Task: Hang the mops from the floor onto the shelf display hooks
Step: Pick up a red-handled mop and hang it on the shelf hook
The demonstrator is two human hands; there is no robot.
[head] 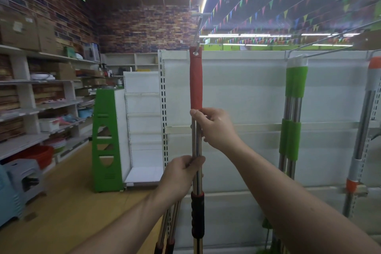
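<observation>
I have the steel-shafted mop with the long red sleeve at its top (195, 80) upright in the middle of the view, in front of the white shelf back panel (237, 88). My right hand (215, 128) grips the shaft just under the red sleeve, thumb and fingers curled round it. My left hand (181, 173) is wrapped round the same shaft lower down, just above the black ribbed grip (197, 214).

The hanging hole at the sleeve's top sits right at the grey metal display hook (198, 45), which reaches out toward me. I cannot tell from here whether the hook is fully through.

I judge the step in hand is seating that hole. I would hold the shaft plumb, ease its top back along the hook, then lower it gently until the hook takes the weight. Only then would I loosen the lower hand, and the upper one last.

Two more steel poles (167, 229) lean near my left wrist and could be knocked. To the right a pair of green-sleeved mops (294, 88) already hangs, so I would damp any swing.
</observation>
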